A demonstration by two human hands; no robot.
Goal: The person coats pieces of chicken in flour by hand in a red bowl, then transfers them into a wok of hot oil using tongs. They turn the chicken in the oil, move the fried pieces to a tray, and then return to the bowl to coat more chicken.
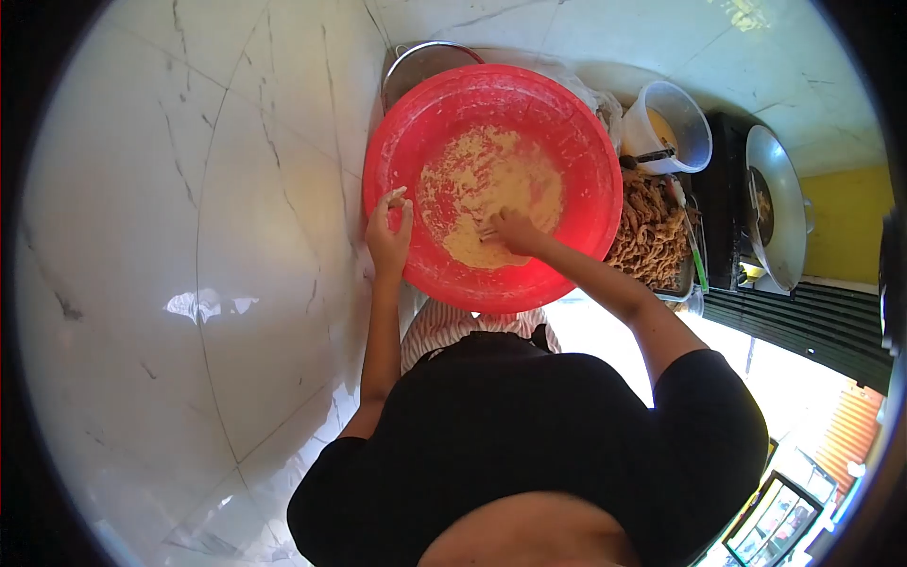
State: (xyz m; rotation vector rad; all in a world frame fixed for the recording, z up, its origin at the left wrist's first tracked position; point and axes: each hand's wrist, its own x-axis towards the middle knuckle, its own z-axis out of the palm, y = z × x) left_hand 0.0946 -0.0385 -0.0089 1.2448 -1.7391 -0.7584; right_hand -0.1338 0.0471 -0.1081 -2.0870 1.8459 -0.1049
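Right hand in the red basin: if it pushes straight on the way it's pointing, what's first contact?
The yellowish mixture in the red basin: the right hand points up-left in the picture, into it, and seems to be touching it. Beyond that, the basin's wall. Depth unclear.

Red basin [588, 142] on marble floor [189, 283]

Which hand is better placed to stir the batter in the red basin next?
Right. The right hand is down in the batter near the middle of the red basin. The left hand grips the basin's rim, so it probably serves best steadying it.
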